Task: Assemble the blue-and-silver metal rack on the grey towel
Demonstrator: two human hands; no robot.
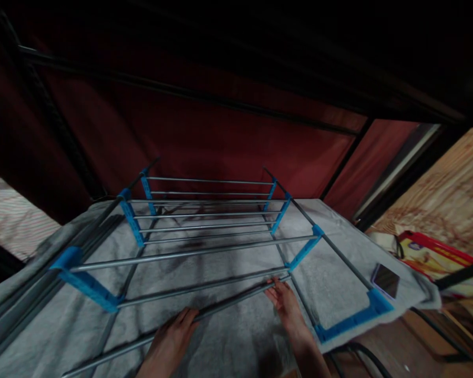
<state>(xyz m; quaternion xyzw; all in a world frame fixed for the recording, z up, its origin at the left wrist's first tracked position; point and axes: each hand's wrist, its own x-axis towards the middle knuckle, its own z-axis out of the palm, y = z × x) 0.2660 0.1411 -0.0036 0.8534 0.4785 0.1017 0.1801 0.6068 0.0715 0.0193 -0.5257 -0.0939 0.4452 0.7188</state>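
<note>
Spreading beneath everything, one gray cloth [335,294] bears one metal rack frame [197,253] with seven visible blue brackets [132,218], three left, four right. Near the frame's closest end, one slanting gray rod [232,301] is held by both hands: left hand [172,338] wrapped around its middle, right hand [283,299] fingering its right end. One phone [385,280] lies rightward.

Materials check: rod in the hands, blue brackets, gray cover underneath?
Held rod: likely metal, smooth gray, faint sheen along its length; possibly coated.
Blue brackets: probably molded plastic, fairly matte, one even color throughout.
Gray cover: looks like fabric, dull, mottled, with soft draped edges; fiber unclear.
</note>
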